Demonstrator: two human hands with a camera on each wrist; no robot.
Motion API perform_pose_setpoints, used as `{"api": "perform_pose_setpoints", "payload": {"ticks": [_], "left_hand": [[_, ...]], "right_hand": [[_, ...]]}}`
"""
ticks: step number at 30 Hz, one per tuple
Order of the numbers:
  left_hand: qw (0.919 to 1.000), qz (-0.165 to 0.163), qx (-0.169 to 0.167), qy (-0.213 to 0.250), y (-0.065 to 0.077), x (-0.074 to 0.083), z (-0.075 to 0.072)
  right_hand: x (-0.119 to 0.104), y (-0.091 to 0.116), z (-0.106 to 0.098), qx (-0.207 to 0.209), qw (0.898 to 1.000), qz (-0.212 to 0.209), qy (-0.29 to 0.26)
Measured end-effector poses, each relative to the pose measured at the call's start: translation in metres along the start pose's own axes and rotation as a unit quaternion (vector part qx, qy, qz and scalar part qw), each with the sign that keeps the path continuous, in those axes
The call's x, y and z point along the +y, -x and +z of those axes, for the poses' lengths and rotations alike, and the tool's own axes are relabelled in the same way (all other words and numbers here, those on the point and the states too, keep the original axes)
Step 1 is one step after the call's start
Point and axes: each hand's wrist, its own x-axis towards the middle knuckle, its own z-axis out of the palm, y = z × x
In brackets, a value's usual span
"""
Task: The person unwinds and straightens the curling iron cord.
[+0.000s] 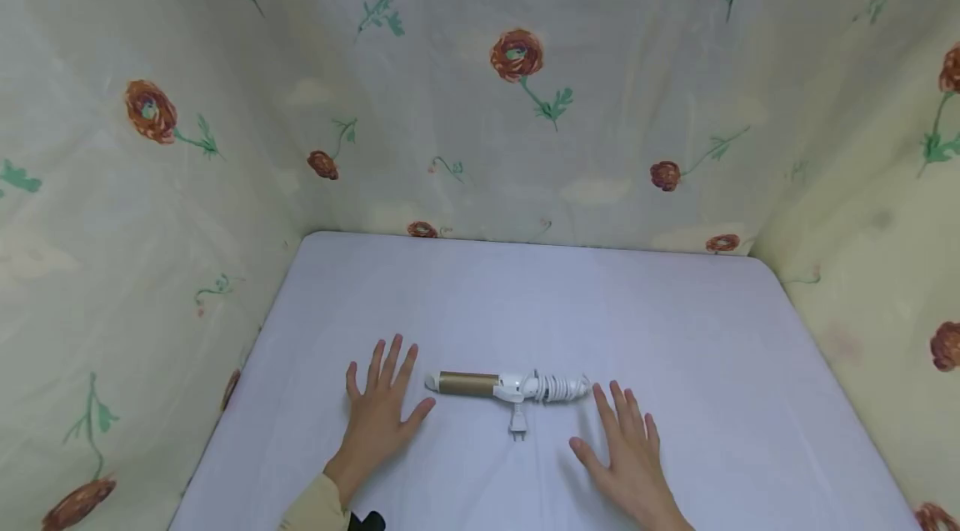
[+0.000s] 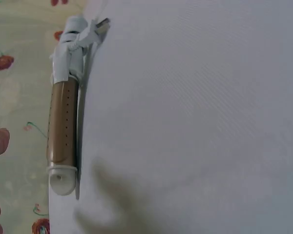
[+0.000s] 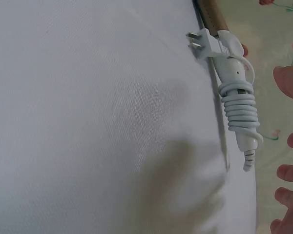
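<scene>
A curling iron point(image 1: 468, 383) with a gold-brown barrel and white handle lies crosswise on the white table. Its white cord point(image 3: 240, 108) is wound in several loops round the handle. The two-pin plug point(image 1: 518, 423) points toward the near side. To the left of the barrel's white tip point(image 2: 62, 180), my left hand point(image 1: 378, 423) is spread with straight fingers. My right hand point(image 1: 622, 460) is spread too, its index fingertip close by the cord end of the handle. Neither hand holds anything, and shadows of both fall on the tabletop in the wrist views.
The white-covered table point(image 1: 540, 298) has rounded far corners. Pale curtains point(image 1: 450, 97) printed with red-brown flowers hang behind it and along both sides. A small black object point(image 1: 367, 521) shows beside the left sleeve point(image 1: 315, 506) at the bottom.
</scene>
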Motion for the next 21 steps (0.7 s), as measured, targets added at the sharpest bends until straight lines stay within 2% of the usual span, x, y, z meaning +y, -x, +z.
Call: {"api": "perform_pose_setpoints", "payload": {"ticks": [4,8,13,17,21], "left_hand": [[0.9985,0.035,0.01,0.041,-0.009,0.011,0.007],[0.9955,0.074,-0.018,0.056,-0.02,0.031,0.019],[0.9909,0.11,-0.067,0.041,-0.028,0.053,0.037],[0.9887,0.123,-0.084,0.023,-0.031,0.062,0.052],[0.9889,0.12,-0.087,0.015,-0.035,0.068,0.063]], "right_hand": [[-0.006,-0.001,0.007,0.018,1.0,-0.01,-0.004],[-0.021,-0.003,0.018,0.018,1.0,0.001,-0.026],[-0.044,-0.007,0.033,-0.017,0.996,0.028,-0.078],[-0.054,-0.013,0.041,-0.007,0.995,0.03,-0.099],[-0.056,-0.02,0.045,0.005,0.993,0.044,-0.108]]}}
